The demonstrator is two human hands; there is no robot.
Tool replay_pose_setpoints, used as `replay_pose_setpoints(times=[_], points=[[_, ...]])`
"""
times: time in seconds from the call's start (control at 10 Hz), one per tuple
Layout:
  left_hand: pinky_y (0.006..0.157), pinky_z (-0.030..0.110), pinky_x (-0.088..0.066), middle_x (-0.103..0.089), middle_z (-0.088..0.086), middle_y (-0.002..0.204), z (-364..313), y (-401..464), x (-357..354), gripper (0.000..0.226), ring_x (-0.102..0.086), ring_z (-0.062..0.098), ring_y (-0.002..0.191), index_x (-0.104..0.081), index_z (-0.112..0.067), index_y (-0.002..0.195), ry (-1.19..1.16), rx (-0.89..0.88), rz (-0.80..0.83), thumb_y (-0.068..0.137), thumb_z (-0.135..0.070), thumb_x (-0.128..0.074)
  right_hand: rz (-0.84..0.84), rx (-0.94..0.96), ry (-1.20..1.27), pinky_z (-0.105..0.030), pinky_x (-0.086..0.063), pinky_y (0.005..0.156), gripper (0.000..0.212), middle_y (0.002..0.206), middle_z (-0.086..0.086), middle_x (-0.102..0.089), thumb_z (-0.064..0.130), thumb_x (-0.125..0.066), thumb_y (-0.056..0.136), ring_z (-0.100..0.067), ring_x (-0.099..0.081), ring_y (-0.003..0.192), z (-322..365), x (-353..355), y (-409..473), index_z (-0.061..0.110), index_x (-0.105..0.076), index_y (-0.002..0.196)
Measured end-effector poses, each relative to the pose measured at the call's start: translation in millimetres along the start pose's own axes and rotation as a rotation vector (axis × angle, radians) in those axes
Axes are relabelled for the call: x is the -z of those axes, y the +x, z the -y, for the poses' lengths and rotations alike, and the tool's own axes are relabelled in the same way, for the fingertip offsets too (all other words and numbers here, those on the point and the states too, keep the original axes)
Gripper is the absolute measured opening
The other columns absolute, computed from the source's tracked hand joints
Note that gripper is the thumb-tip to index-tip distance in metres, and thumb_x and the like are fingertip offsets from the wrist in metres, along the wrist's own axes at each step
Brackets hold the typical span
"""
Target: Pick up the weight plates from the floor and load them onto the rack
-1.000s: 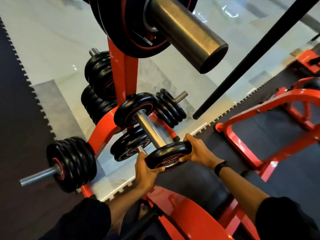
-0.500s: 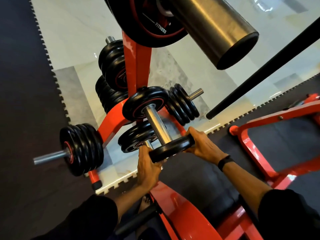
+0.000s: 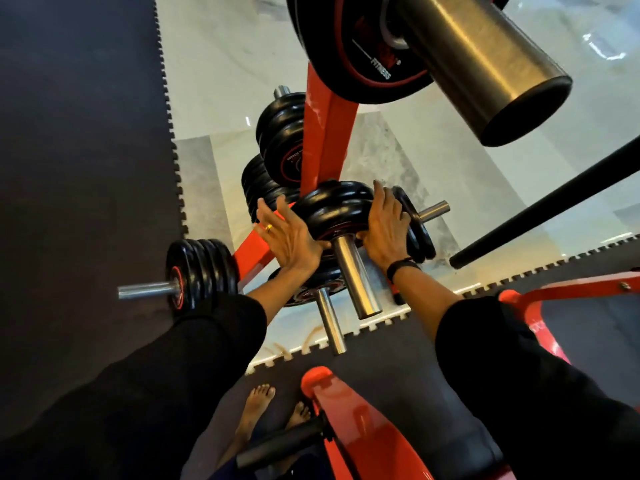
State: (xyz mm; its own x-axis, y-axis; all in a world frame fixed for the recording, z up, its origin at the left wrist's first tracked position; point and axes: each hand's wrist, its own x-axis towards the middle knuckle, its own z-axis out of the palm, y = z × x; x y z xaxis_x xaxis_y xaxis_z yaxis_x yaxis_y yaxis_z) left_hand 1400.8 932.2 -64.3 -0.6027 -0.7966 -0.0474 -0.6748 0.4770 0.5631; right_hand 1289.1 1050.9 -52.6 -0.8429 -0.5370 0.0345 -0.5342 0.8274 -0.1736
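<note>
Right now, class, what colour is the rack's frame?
Orange-red rack frame, clearest in the head view.

Plate stack [image 3: 332,211] sits on the rack's [image 3: 323,140] middle peg [image 3: 356,277], left hand [image 3: 289,233] flat on its left side, right hand [image 3: 384,225] on its right. Lower peg [image 3: 330,323] just below-left. More plates [image 3: 197,268] on the far-left peg; bare feet [image 3: 263,414] below.

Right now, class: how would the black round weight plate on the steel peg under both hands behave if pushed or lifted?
The black round weight plate is probably stiff and heavy for its size: both hands brace it. Its glossy rim looks slippery. On the steel peg it likely slides rather than tips.
</note>
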Motion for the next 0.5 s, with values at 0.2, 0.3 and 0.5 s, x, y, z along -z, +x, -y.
replay_pose_setpoints(times=[0.2,0.3,0.5], points=[[0.116,0.06,-0.024,-0.017,0.03,0.153,9,-7,4,0.118,-0.023,0.046,0.142,-0.016,-0.004,0.146,-0.021,-0.02,0.025,0.063,-0.049,-0.087,0.039,-0.062,0.005,-0.066,-0.033,0.104,0.088,0.152,-0.024,-0.032,0.024,-0.073,0.084,-0.044,-0.037,0.136,-7,4,-8,0.01,-0.019,0.151],[0.109,0.056,-0.035,-0.025,0.026,0.147,19,-10,15,0.113,-0.032,0.044,0.136,-0.019,-0.004,0.144,-0.035,-0.045,0.042,0.065,-0.047,-0.086,0.018,-0.054,0.061,-0.065,-0.035,0.103,0.083,0.149,-0.024,-0.034,0.023,-0.071,0.085,-0.045,-0.04,0.134,-1,14,-15,0.009,-0.021,0.15],[0.095,0.039,-0.044,-0.042,0.013,0.133,58,-13,52,0.077,-0.047,0.031,0.122,-0.034,-0.009,0.132,-0.304,-0.037,0.296,0.077,-0.034,-0.082,-0.058,-0.023,0.204,-0.061,-0.035,0.103,0.066,0.146,-0.021,-0.037,0.027,-0.064,0.089,-0.043,-0.035,0.135,43,25,-39,0.007,-0.032,0.144]])
